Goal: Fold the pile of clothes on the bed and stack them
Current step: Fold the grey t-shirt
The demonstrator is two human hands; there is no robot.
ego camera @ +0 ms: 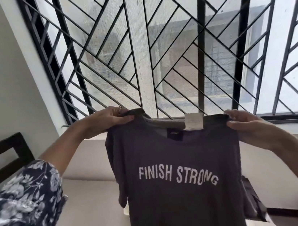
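Window grille behind: left hand and right hand pinch limp, light grey T-shirt by its shoulders, a sound grip.

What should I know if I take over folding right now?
Left hand: pinches one shoulder of the shirt.
Right hand: grips the other shoulder.
The shirt hangs unfolded in the air above the bed, print facing you.
Another dark garment lies on the bed behind it.
Done: no folded stack is in view.
Left: fold this shirt, then the rest, and stack them.
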